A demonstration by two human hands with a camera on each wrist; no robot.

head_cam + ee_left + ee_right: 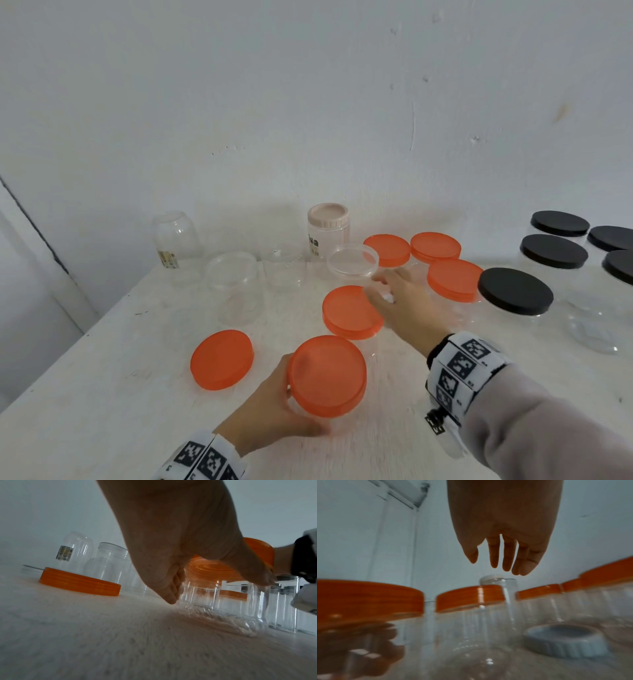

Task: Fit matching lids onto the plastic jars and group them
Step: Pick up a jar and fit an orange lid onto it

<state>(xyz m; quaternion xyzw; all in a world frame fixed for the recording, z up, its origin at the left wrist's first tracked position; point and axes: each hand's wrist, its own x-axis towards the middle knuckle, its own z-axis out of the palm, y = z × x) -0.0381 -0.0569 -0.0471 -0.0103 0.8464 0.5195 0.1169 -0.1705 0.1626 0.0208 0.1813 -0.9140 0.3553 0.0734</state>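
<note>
My left hand (286, 402) grips a clear plastic jar (223, 608) just under its orange lid (327, 375), near the table's front. The thumb (169, 595) presses the jar's left side, and the fingers wrap the far side. My right hand (383, 291) reaches forward with straight fingers (506, 555) and holds nothing. It hovers over a group of orange-lidded jars (351, 311), close to a jar with a clear lid (352, 262). One loose orange lid (222, 359) lies flat on the table to the left.
Lidless clear jars (233, 287) stand at the back left beside an upturned jar (174, 240). A beige-lidded jar (328, 226) stands against the wall. Black-lidded jars (515, 291) crowd the right side. A pale ribbed lid (565, 641) lies on the table under my right wrist.
</note>
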